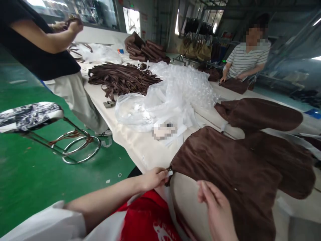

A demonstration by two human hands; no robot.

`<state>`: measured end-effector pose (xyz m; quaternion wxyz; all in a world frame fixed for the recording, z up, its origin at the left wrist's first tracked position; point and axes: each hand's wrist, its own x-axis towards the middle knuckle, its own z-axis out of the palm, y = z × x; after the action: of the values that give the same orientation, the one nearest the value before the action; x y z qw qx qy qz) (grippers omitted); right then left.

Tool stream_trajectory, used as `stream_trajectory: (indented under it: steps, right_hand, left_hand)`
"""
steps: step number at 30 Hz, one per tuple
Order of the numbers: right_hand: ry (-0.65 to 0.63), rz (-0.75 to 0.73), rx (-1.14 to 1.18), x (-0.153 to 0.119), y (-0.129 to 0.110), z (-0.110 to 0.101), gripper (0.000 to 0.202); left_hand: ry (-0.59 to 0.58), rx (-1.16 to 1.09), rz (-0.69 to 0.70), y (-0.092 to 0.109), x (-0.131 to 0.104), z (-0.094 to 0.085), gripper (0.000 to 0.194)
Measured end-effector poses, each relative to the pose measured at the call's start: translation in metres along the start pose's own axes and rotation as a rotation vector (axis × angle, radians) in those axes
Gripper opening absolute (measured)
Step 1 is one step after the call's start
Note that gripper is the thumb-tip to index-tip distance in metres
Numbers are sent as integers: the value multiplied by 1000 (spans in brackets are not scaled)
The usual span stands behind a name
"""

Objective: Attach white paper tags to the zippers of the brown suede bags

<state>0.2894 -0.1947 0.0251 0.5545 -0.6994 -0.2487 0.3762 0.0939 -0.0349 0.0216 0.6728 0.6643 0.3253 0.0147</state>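
Observation:
A large brown fabric bag (220,160) lies on the white-covered table in front of me. At its left corner my left hand (156,178) is closed on a small dark fitting with a white tab (170,173). My right hand (213,197) is above the bag's near edge, a little to the right of the left one, with thumb and fingertips pressed together; whatever may be between them is too small to make out. Behind the bag lie clear plastic bags (163,103) and a pile of brown straps (125,78).
Another brown bag (263,113) lies at the right. A person in dark clothing stands at the left beside a round stool (32,115). Across the table a person in a striped shirt handles brown fabric (234,85). Folded brown pieces (145,48) lie at the far end.

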Motion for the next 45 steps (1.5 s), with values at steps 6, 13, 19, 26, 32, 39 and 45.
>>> stream_trajectory:
  steps: [6,13,19,26,32,39,45]
  right_hand:
    - [-345,194,271,18,-18,92,30]
    - [-397,261,232,18,-11,92,30]
    - [-403,298,161,12,1,83,33]
    - [-428,323,111,8,4,81,36]
    - [-451,267,36,10,6,79,39]
    - [-485,97,-29,17,11,85,36]
    - [-580,85,-85,29,6,91,37]
  left_hand:
    - [26,161,66,-3,-2,-2,30]
    - [49,-40,104,-15,1,1,27]
    - [63,-158,88,-20,8,4,48]
    - [79,-364,-15,-19,14,9,51]
    - [-32,-534,-193,-11,9,2,37]
    - [-592,-1116,-398,-6,-9,-2,18]
    - [-527,-1053,-347,1,-18,8,24]
